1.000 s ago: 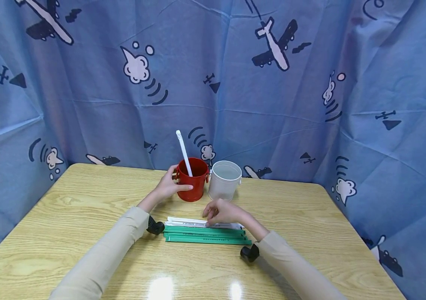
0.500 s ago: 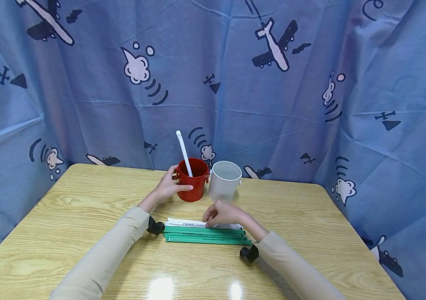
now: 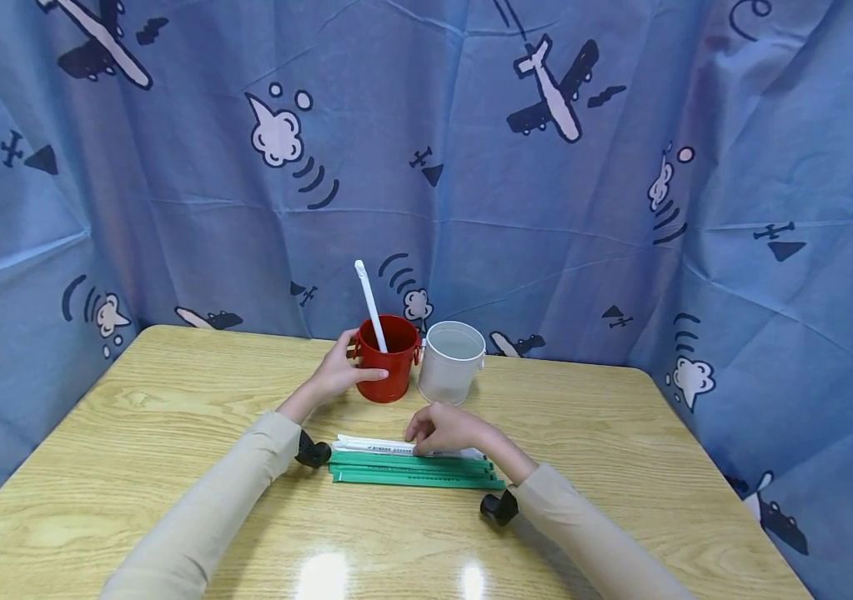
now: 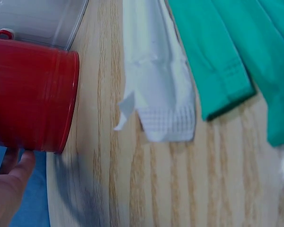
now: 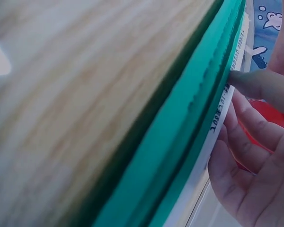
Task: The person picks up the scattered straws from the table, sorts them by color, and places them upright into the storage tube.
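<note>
At the back of the table my left hand (image 3: pixel 334 371) grips a small red bucket (image 3: pixel 390 385), thumb across its front. A white paper-wrapped straw (image 3: pixel 370 304) leans upright inside it. Touching its right side stands a white bucket (image 3: pixel 444 379). My right hand (image 3: pixel 452 427) pinches a white wrapped straw (image 3: pixel 377 447) lying in a row before the buckets. In the right wrist view the thumb (image 5: pixel 255 82) presses on this printed white straw (image 5: pixel 217 116), fingers curled on its far side. Several green wrapped straws (image 3: pixel 411 478) lie parallel, nearer to me.
The wooden table (image 3: pixel 193 400) ends at a blue curtain (image 3: pixel 366 208) printed with planes, at the back and both sides. A black wrist camera (image 3: pixel 499 507) sits under the right cuff, another (image 3: pixel 313 451) by the left ends of the straws.
Both hands stay almost in place. The printed white straw under my right fingers has turned a little, so its lettering shows differently. The buckets and green straws have not moved.
</note>
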### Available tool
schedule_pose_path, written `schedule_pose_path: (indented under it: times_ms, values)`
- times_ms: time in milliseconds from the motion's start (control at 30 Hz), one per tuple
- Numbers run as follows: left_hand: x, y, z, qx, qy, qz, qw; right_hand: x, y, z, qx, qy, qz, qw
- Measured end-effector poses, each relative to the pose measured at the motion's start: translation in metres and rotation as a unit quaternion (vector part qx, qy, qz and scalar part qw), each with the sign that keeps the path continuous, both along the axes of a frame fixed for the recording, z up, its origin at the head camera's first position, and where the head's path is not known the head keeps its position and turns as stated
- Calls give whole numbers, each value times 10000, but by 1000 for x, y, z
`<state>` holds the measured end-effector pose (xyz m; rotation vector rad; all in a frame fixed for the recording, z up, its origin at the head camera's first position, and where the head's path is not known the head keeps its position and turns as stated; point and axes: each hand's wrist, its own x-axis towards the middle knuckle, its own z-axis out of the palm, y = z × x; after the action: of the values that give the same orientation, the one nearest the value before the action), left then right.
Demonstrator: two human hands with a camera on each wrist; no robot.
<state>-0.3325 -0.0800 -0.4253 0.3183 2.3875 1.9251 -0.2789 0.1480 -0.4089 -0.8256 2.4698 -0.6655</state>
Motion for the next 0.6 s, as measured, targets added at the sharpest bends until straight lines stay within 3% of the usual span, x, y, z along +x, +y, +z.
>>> schedule_pose_path:
  times_ms: [300, 600]
  values:
    - [-3, 0, -2, 92, 16, -44, 9999, 0, -1, 3, 156, -143, -67, 9998]
    - [-4, -1, -2, 68, 26, -34, 10000, -3, 4, 4, -41, 87, 257, 9996]
